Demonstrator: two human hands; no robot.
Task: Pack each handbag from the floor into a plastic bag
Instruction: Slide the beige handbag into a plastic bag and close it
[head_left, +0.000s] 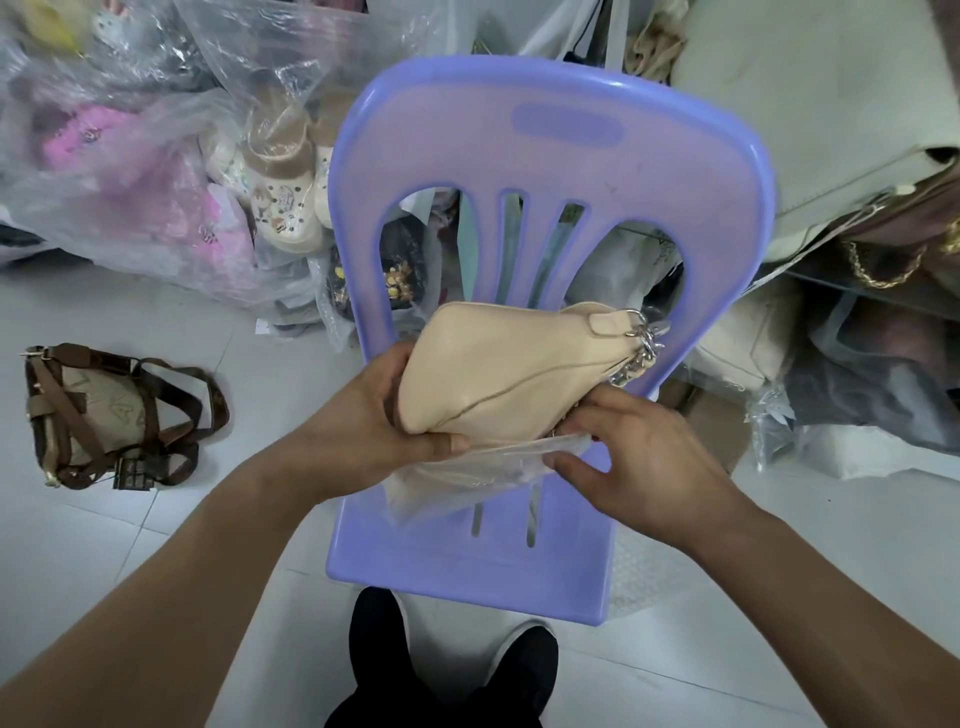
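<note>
- Cream leather handbag (498, 374) is held in the air over the seat of a chair, tilted, with its strap end raised toward the right
- Silver chain (643, 349) hangs bunched from the ring at that raised end, just beside the chair's backrest
- Left hand (374, 421) grasps the handbag's lower left end, fingers behind it and thumb laid along its bottom edge
- Right hand (639, 462) is at the handbag's lower right side, fingertips pinching the rim of a clear plastic bag (467, 480)
- Clear plastic bag droops under the handbag toward the seat; the handbag's bottom edge meets its mouth, and how far it has entered cannot be told
- Lilac plastic chair (545, 156) stands directly ahead, its slotted backrest rising behind both hands and screening part of the stock beyond
- Brown and tan handbag (98, 415) lies on the white tiled floor (156, 545) to the left, well apart from the chair, straps loose around it and unbagged
- Bagged clogs (283, 208) and pink items in clear wrapping are heaped at upper left, reaching to the chair's left side
- Stacked pale bags (831, 104) and wrapped goods, one with a gold chain, crowd the right side close against the chair
- Black shoes (382, 649) of the person show at the bottom edge, just short of the seat's front
</note>
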